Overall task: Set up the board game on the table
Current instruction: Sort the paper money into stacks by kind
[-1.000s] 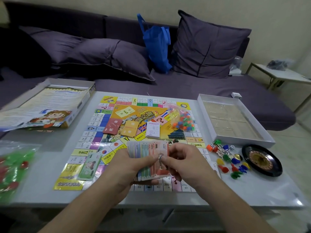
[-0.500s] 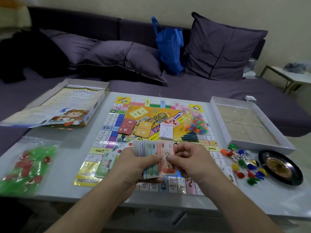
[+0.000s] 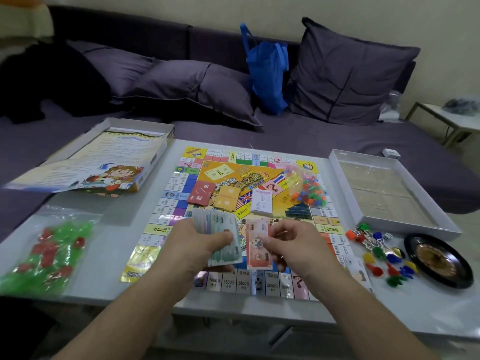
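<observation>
Banknotes are gripped in a fan by the left hand above the near board. A single pink note is pinched by the right hand — just beside the fan.

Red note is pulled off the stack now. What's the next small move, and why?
Probably lay the red note flat on the bare table beside the board, starting a pile for that colour. The right hand pinches it apart from the fanned stack of play money that the left hand grips, and no sorted piles of notes lie anywhere in view yet.
</observation>
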The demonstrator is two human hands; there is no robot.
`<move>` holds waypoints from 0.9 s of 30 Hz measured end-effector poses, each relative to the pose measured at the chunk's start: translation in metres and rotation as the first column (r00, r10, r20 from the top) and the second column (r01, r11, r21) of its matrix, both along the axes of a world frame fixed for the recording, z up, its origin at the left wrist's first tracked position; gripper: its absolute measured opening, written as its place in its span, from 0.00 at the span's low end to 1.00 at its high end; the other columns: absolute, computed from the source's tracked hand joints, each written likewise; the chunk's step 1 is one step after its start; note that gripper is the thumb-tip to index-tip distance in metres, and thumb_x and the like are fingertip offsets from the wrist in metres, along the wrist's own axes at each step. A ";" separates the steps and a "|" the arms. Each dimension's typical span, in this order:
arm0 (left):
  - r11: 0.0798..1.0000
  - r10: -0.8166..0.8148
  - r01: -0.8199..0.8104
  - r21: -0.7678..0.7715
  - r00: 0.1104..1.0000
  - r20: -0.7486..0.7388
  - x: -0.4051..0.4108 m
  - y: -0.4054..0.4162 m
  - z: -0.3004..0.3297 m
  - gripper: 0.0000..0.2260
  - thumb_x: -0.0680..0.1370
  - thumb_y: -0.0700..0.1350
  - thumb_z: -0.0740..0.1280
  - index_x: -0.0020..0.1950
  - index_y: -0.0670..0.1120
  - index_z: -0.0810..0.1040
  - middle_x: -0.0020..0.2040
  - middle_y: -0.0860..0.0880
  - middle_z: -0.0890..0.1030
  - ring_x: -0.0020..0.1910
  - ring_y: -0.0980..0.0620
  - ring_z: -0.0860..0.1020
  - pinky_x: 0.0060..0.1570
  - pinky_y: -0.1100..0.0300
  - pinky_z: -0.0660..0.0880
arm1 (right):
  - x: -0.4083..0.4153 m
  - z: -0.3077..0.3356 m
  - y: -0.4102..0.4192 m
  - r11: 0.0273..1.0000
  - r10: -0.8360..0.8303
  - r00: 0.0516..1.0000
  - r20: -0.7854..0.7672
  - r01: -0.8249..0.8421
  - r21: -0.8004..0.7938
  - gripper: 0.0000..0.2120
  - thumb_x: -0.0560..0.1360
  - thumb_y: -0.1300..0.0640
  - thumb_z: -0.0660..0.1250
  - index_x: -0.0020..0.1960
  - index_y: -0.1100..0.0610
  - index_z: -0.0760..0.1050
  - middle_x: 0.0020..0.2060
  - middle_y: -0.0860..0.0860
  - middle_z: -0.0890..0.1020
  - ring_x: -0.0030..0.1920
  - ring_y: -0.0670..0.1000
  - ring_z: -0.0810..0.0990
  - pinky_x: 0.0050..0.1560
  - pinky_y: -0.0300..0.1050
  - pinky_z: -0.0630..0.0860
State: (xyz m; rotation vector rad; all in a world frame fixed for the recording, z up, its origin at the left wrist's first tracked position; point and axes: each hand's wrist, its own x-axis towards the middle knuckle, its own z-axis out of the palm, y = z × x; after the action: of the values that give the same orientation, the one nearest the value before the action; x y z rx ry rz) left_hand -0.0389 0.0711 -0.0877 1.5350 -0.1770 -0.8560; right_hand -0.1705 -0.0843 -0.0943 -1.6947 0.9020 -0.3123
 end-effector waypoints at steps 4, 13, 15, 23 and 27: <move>0.997 0.079 -0.078 0.017 0.997 -0.008 0.014 0.005 -0.004 0.12 0.74 0.35 0.77 0.56 0.37 0.80 0.44 0.38 0.87 0.40 0.38 0.88 0.37 0.44 0.85 | 0.007 -0.016 0.006 0.991 0.008 0.986 -0.167 -0.029 -0.127 0.05 0.77 0.61 0.76 0.47 0.55 0.80 0.42 0.53 0.85 0.36 0.47 0.85 0.33 0.41 0.79; 0.999 0.021 -0.023 -0.037 0.999 -0.040 0.012 0.005 -0.006 0.16 0.72 0.36 0.79 0.58 0.38 0.81 0.50 0.38 0.87 0.45 0.36 0.88 0.47 0.39 0.83 | 0.014 -0.032 0.028 0.774 -0.031 0.864 -0.503 -0.298 -0.559 0.10 0.79 0.50 0.71 0.53 0.50 0.71 0.46 0.47 0.79 0.47 0.50 0.80 0.47 0.52 0.82; 0.999 0.006 -0.009 -0.049 0.999 -0.043 0.010 0.005 -0.004 0.16 0.72 0.35 0.79 0.58 0.38 0.81 0.49 0.38 0.88 0.45 0.37 0.88 0.44 0.40 0.85 | 0.013 -0.025 0.031 0.753 -0.038 0.877 -0.480 -0.290 -0.590 0.08 0.80 0.51 0.68 0.54 0.49 0.70 0.47 0.46 0.79 0.47 0.49 0.79 0.46 0.50 0.80; 0.986 -0.105 0.093 -0.141 0.991 -0.084 -0.007 0.004 0.009 0.14 0.72 0.37 0.77 0.57 0.38 0.83 0.47 0.37 0.87 0.46 0.37 0.88 0.36 0.46 0.85 | 0.008 0.005 0.025 0.988 0.091 0.968 0.235 -0.117 0.100 0.06 0.81 0.62 0.69 0.45 0.60 0.78 0.34 0.54 0.79 0.31 0.51 0.75 0.28 0.44 0.69; 0.977 -0.136 0.114 -0.180 0.984 -0.114 -0.011 0.003 0.011 0.16 0.72 0.41 0.77 0.58 0.38 0.83 0.49 0.36 0.87 0.48 0.36 0.87 0.41 0.43 0.84 | 0.009 0.000 0.024 0.995 0.097 0.973 0.208 -0.096 -0.015 0.04 0.79 0.62 0.73 0.49 0.63 0.81 0.35 0.56 0.82 0.30 0.46 0.78 0.28 0.38 0.72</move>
State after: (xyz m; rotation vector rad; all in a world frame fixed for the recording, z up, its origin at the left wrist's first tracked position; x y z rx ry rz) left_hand -0.0497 0.0737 -0.0768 1.3144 -0.2511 -1.0080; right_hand -0.1616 -0.0601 -0.0940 -1.6690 0.6622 -0.4189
